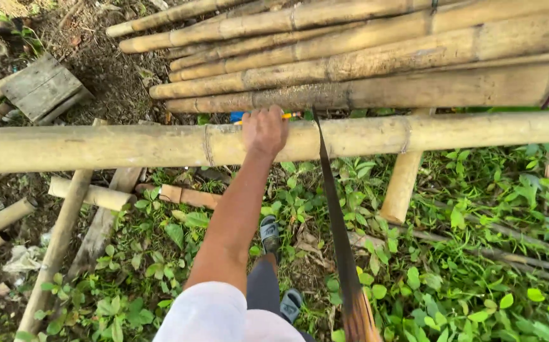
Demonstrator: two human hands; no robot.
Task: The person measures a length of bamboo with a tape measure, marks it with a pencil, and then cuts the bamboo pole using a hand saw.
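Observation:
My left hand (265,130) lies on top of a long pale bamboo pole (128,145) that runs across the view, its fingers curled over the far side. An orange and blue stick-like thing (287,116) shows just beyond the fingers; whether the hand holds it I cannot tell. A long dark saw blade (331,209) rises from a wooden handle (358,320) at the bottom edge and rests across the pole just right of the hand. My right hand is out of view.
A stack of thick bamboo poles (363,57) lies beyond the pole. A short bamboo post (403,187) props it from below. More bamboo pieces (59,240) and a wooden board (41,85) lie at left. Green weeds (477,253) cover the ground; my sandalled feet (270,233) stand below.

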